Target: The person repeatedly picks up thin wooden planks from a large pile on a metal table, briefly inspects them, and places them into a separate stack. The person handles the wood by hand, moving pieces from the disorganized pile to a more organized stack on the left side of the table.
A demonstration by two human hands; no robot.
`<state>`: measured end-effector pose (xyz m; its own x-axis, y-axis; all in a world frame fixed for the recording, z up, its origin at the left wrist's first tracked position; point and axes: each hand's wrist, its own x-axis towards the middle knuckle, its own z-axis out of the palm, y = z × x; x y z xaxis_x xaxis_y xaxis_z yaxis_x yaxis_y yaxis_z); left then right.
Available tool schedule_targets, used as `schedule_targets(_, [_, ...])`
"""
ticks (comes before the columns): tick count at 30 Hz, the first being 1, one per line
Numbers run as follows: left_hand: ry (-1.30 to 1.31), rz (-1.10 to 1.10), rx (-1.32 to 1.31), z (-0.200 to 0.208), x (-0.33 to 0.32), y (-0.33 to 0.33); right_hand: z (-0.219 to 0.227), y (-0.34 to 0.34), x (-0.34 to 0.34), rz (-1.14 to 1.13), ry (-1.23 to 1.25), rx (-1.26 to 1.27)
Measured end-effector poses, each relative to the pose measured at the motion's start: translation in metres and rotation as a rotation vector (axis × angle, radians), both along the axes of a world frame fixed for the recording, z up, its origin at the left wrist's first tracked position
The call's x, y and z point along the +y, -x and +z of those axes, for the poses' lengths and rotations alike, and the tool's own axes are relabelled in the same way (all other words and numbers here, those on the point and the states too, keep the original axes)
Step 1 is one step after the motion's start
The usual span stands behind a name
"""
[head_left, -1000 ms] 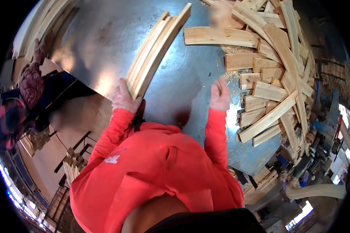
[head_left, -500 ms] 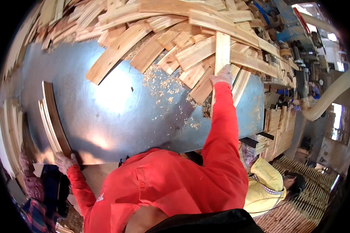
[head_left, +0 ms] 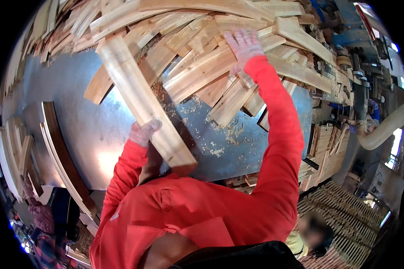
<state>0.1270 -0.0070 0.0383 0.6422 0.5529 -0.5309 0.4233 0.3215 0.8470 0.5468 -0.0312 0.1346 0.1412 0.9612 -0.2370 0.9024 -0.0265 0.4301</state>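
Observation:
My left hand (head_left: 143,131) is closed around the edge of a long wooden board (head_left: 141,96), held slantwise above the metal table (head_left: 76,85). The board's near end lies close to my chest, and its far end reaches over the pile. My right hand (head_left: 244,47) is stretched out with its fingers spread, resting on the heap of loose boards (head_left: 202,74) at the far side. Beneath that palm, the boards lie at several angles, some overlapping. How firmly the right hand touches them is hard to tell.
A few stacked boards (head_left: 63,157) stick out past the table's left edge. Wood shavings (head_left: 215,143) are scattered on the metal. Another person's sleeve (head_left: 42,217) is at the lower left, and another person (head_left: 316,231) is at the lower right. Machinery (head_left: 352,40) stands far right.
My left hand has left the stacked boards at the left and now grips a board over the table's middle. My right hand has moved farther onto the pile, fingers spread.

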Motion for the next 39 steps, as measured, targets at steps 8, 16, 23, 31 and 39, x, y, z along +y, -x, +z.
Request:
schedule_targets(8, [-0.52,0.335,0.244,0.082,0.037,-0.037,-0.076,0.029,0.036,0.218,-0.002,0.306])
schedule_targets(16, [-1.02,-0.46,0.868,0.061,-0.014,-0.092,-0.051,0.122,-0.029,0.442,-0.655,0.353])
schedule_targets(23, [-0.804,-0.116,0.468,0.053,0.04,-0.03,-0.036,-0.043,-0.019,-0.226,-0.872,0.212])
schedule_targets(31, [0.125,0.133,-0.018,0.005,-0.037,0.145,0.007,-0.034,0.11,-0.096,-0.207,0.192])
schedule_targets(39, [-0.022,0.422,-0.081,0.097,-0.03,0.126,0.015,-0.015,0.162,-0.196,-0.055,0.488])
